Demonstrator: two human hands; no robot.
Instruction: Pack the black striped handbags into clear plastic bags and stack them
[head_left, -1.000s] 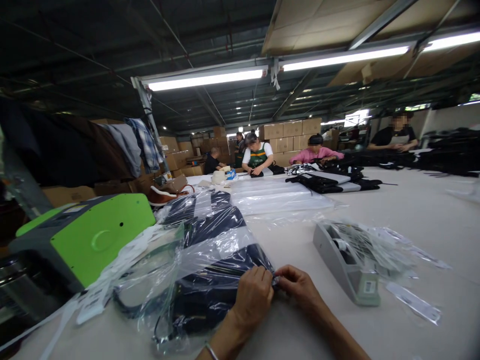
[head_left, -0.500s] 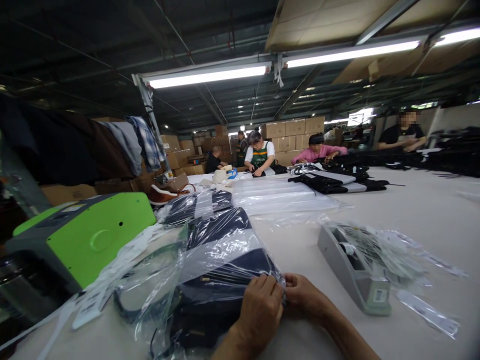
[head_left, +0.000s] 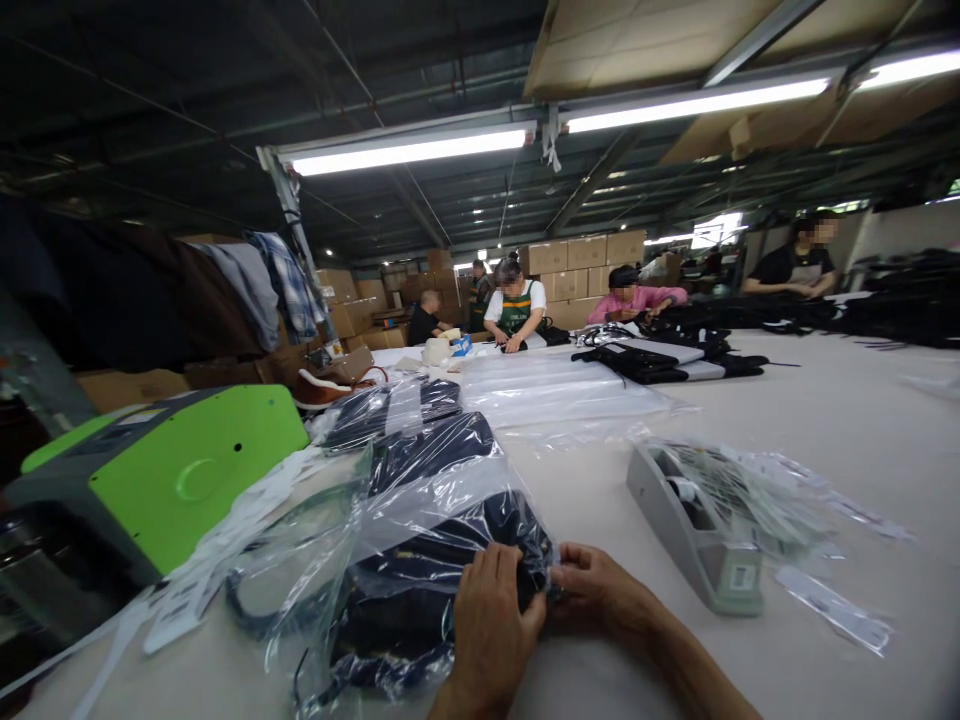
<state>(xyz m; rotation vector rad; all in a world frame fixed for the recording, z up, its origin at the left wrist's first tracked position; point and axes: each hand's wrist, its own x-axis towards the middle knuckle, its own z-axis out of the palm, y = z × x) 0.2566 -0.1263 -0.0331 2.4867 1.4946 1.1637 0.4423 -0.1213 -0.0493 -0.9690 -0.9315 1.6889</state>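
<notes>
A dark navy fabric item (head_left: 442, 530) with a strap loop lies inside a clear plastic bag (head_left: 420, 492), a pale grey band across it. At the bag's right end, my left hand (head_left: 491, 615) curls its fingers over the bunched plastic and fabric, thumb at the near side. Close beside it, my right hand (head_left: 600, 585) pinches the edge of the same plastic bag, its fingertips partly hidden. Behind lies another dark wrapped item (head_left: 435, 398) with a similar pale band.
A grey dispenser (head_left: 694, 535) holding clear plastic pieces stands right of my hands, with a flat clear packet (head_left: 832, 608) nearby. Left is a green machine (head_left: 195, 480) with white strips (head_left: 195, 590). Plastic sheets (head_left: 555, 385) and black items (head_left: 660, 358) lie farther back, where several people work.
My left hand has shifted slightly left, and its thumb now stands apart from its fingers. The plastic and fabric at the right end look more crumpled. My right hand still pinches the edge.
</notes>
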